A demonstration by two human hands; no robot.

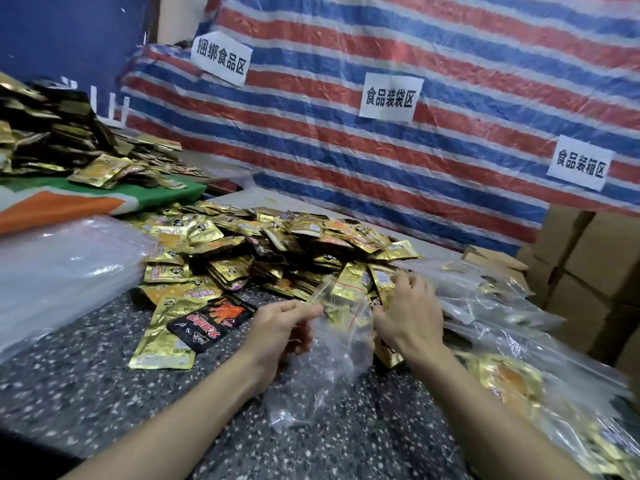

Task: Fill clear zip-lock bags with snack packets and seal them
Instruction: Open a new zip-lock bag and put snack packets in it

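Behind, striped tarp [398,50] backs a speckled table [86,375] of snack packets [277,237].

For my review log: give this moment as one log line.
phase: filling | left hand pinches clear zip-lock bag mouth | right hand holds gold snack packets at opening | bag unsealed

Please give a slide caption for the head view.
Left hand pinches a clear plastic zip-lock bag; right hand grips gold foil snack packets at its mouth.

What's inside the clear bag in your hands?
Some gold packets show at the mouth of the clear bag; lower down it looks empty. The right hand covers the rest of them.
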